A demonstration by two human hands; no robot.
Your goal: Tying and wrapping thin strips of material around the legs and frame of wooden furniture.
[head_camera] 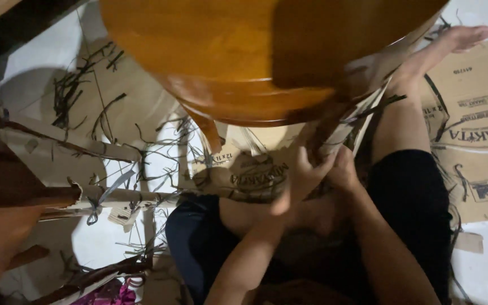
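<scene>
- Glossy orange-brown round wooden stool seat fills top centre, tilted toward the camera; one wooden leg shows under its rim.
- Strip of brown cardboard wrapping hangs off the seat's lower right edge, just under the rim.
- Left hand fingers curled closed onto the wrapping strip, thumb sticking down.
- Right hand just beside it, touching, pressed on the same strip; too dark to tell whether its fingers are closed.
- Both forearms come up from bottom centre, hands together under the seat.
- Person sits on the floor in dark shorts; bare foot stretched out to upper right.
- Flattened printed brown cardboard sheet under the leg, right side.
- Torn cardboard pieces and thin dark shreds scattered over the white floor at left.
- Another brown wooden piece at left edge, partly wrapped in cardboard.
</scene>
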